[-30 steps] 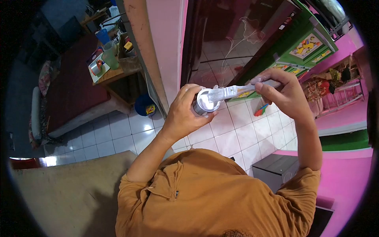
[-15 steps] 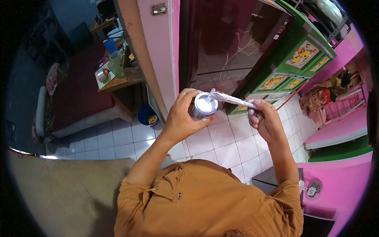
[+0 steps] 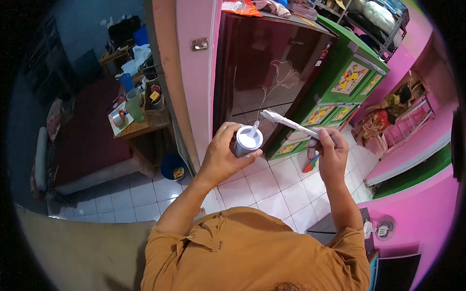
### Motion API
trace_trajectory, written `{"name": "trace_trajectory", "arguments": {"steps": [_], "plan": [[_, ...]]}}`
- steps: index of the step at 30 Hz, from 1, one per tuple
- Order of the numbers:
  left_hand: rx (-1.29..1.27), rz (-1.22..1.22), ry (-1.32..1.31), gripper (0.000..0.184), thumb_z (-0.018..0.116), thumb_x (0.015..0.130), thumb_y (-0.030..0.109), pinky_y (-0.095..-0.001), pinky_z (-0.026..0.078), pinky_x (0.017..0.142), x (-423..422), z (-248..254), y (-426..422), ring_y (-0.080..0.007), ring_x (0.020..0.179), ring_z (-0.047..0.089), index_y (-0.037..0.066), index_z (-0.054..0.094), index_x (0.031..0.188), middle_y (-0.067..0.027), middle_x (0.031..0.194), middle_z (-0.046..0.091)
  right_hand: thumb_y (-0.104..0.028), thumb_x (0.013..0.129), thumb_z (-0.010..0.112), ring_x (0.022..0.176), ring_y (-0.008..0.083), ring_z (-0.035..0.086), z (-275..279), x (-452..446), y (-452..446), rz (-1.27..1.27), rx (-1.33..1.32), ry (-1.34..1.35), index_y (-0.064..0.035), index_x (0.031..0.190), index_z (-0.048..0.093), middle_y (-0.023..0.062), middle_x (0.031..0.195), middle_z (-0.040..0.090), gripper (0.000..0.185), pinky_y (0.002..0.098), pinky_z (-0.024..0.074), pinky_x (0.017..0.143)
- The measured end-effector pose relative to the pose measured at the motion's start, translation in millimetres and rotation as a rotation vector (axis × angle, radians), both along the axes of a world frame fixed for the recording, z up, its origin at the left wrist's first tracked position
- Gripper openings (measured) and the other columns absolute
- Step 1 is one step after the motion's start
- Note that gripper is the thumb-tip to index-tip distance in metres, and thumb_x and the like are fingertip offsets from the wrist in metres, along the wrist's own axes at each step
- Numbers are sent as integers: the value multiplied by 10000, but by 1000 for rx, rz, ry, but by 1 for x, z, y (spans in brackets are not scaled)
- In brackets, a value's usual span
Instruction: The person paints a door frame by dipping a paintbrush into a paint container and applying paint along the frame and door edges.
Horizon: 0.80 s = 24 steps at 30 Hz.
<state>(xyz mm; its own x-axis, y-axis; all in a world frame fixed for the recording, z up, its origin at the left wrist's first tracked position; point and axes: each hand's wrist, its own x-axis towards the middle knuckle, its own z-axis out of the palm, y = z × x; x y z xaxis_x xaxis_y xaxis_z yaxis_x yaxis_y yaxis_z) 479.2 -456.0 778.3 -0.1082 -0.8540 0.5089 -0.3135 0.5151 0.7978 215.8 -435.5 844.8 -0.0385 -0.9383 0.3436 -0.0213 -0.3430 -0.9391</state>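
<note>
My left hand is wrapped around a small cup of white paint, tilted so its open mouth faces me. White paint coats the inside, and a short pale piece rises at the far rim; I cannot make out if it is a stick or a streak of paint. Between the thumb and fingers of my right hand is a slim paintbrush, whitened along its length. Its frayed tip points left, just above and to the right of the cup, apart from the rim.
Ahead stands a dark, glossy refrigerator, with a green cabinet to its right. A cluttered wooden table and a blue bucket are at left. White tiles cover the floor; a pink wall is at right.
The brush tip has lifted off the cup's rim and now sits apart from it. My view has shifted, showing more of the refrigerator's top. Both hands keep their holds.
</note>
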Motion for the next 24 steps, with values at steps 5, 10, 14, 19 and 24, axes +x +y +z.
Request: {"name": "trace_trajectory", "arguments": {"steps": [5, 10, 14, 19, 24], "plan": [[-100, -41, 2, 578, 926, 715, 217, -380, 507, 946, 7, -3, -7, -301, 1067, 646, 4, 631, 1164, -146, 1122, 635, -194, 1061, 599, 596, 149, 619, 28, 10, 1, -128, -214, 43, 66, 1065, 678, 114, 795, 676, 271, 273, 500, 538], [-77, -93, 3, 574, 933, 719, 286, -374, 513, 951, 13, -12, -11, -277, 1071, 652, 45, 647, 1154, -126, 1104, 643, -206, 1061, 605, 593, 128, 619, 84, 24, -3, -274, -369, 99, 55, 1051, 691, 96, 788, 676, 275, 267, 501, 541], [-58, -137, -22, 599, 943, 715, 351, -387, 522, 926, 19, -20, -9, -283, 1045, 654, 37, 654, 1136, -123, 1096, 641, -210, 1053, 621, 559, 110, 611, 157, 34, -8, -410, -559, 135, 45, 1001, 696, 70, 739, 668, 271, 255, 484, 502], [-1, -180, -62, 627, 932, 732, 407, -383, 513, 949, 34, -32, -2, -284, 1062, 646, 13, 670, 1143, -141, 1129, 633, -261, 1047, 627, 527, 83, 582, 280, 50, -8, -504, -905, 274, 6, 936, 702, 40, 706, 658, 299, 253, 454, 478], [20, -188, -95, 611, 911, 745, 420, -399, 529, 931, 45, -47, 2, -315, 1048, 656, 16, 662, 1130, -149, 1108, 647, -300, 1021, 657, 606, 88, 566, 406, 70, -18, -559, -1183, 431, 9, 910, 694, 42, 718, 628, 330, 245, 447, 563]]}}
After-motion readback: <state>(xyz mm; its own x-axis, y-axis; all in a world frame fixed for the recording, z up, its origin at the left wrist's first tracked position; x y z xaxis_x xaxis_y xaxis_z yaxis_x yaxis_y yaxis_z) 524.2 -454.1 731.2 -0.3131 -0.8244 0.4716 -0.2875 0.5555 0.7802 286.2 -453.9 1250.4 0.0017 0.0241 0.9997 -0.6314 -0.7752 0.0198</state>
